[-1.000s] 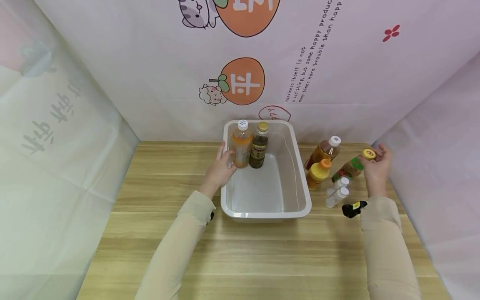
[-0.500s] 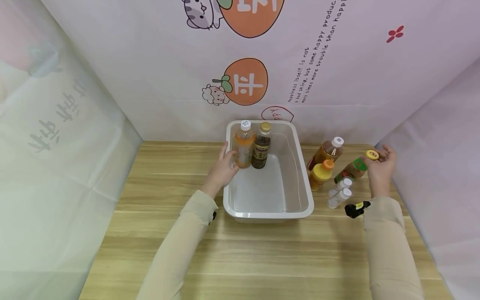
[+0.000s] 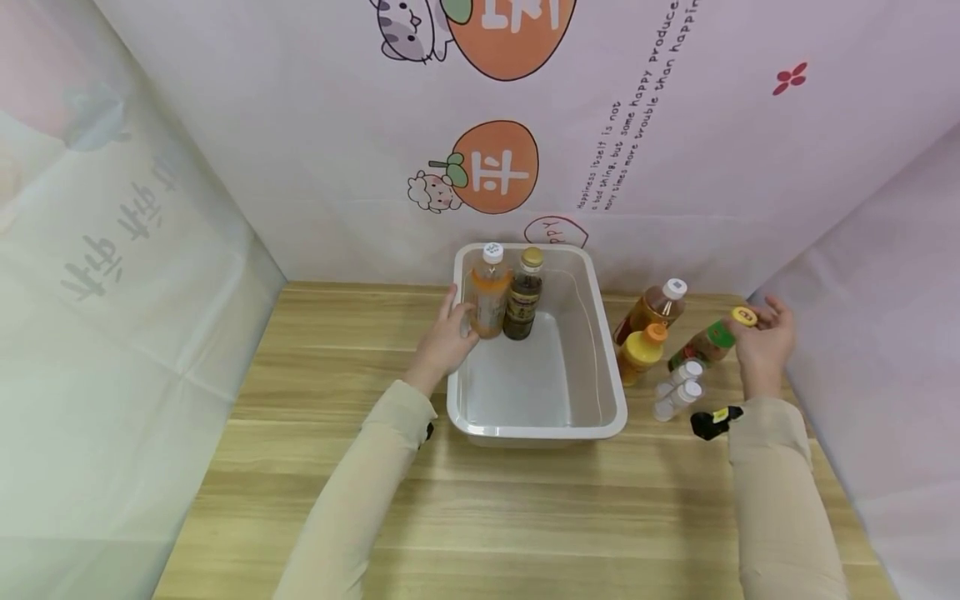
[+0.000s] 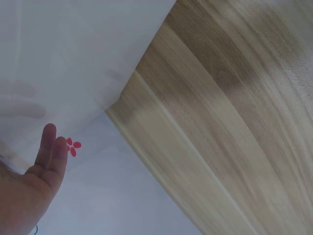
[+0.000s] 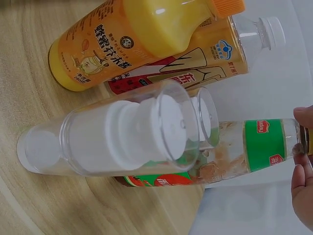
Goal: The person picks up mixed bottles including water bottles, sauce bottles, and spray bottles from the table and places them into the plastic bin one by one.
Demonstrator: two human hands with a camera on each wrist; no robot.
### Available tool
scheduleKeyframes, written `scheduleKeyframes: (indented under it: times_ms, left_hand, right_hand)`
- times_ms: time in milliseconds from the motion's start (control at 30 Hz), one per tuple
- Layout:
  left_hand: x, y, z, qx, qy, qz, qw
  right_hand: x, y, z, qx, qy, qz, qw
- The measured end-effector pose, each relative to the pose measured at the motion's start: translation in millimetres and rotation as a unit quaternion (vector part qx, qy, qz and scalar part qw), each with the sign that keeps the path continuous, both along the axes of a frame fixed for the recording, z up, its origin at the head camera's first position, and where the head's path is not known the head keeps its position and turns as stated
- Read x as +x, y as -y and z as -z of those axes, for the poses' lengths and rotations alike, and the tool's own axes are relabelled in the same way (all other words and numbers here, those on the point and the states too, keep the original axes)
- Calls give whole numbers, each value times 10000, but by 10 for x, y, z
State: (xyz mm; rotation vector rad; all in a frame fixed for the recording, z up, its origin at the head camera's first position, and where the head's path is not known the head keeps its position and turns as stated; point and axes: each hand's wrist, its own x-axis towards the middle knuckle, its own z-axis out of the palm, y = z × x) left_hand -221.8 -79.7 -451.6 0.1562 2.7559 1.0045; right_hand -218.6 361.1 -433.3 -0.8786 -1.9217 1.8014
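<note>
In the head view, my left hand (image 3: 444, 340) is at the left rim of a white plastic tub (image 3: 537, 432), with fingers along the outer wall and others over the rim. The left wrist view shows two of its fingers (image 4: 51, 155) extended beside the tub wall. Close to this hand, inside the tub, stands a white-capped bottle with orange contents (image 3: 489, 312). A dark glass bottle with a gold cap (image 3: 522, 308) stands beside it. My right hand (image 3: 763, 346) pinches the neck of a green-labelled glass sauce bottle (image 5: 264, 147), just below its yellow cap.
Right of the tub stand a yellow squeeze bottle with an orange cap (image 3: 640, 352), a white-capped bottle of amber liquid (image 3: 651, 310) and two small clear bottles with white caps (image 3: 677, 400). Printed cloth walls (image 3: 337, 150) enclose the wooden table (image 3: 570, 517).
The head view has shifted slightly. Both hands stay at the same places on the tub and the sauce bottle.
</note>
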Motion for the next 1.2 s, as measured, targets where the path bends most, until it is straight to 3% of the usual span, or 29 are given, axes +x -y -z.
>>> scheduleKeyframes:
  times_ms: [233,500,733,1000,1200]
  left_hand:
    - [1,-10,15,-91,82,16,9999]
    - [-4,-17,29,-35,81,-11,10000]
    - [10,-13,32,-104,52,58,9999]
    - [14,-7,18,-111,18,84,9999]
    - [6,-2,-11,-34,-58,55,10000]
  right_hand:
    - [44,-19,17,-55,122,62,9999]
    - [75,-56,45,-181,-72,252,9995]
    - [98,-67,19,-149,145,274,9994]
    - [110,-78,-264,-285,-376,337,9983]
    - [131,-24,-562,-441,-1112,432,9919]
